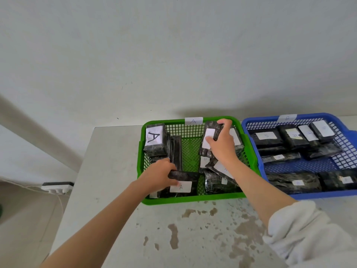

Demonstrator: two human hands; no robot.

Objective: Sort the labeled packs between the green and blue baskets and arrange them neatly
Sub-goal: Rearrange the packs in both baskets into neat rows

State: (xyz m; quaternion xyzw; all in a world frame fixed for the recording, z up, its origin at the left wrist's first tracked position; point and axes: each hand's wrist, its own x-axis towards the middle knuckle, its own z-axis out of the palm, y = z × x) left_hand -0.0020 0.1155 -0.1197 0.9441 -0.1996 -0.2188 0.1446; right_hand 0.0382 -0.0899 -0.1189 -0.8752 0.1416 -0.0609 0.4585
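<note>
We see a green basket and a blue basket of glossy plastic mesh, dark packs in shiny crinkled wrap with matt paper labels, and a stained, matt white table.

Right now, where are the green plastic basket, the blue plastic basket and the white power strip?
green plastic basket (193,199), head view, near rim.
blue plastic basket (251,120), head view, far-left rim.
white power strip (57,187), head view, its top.
</note>
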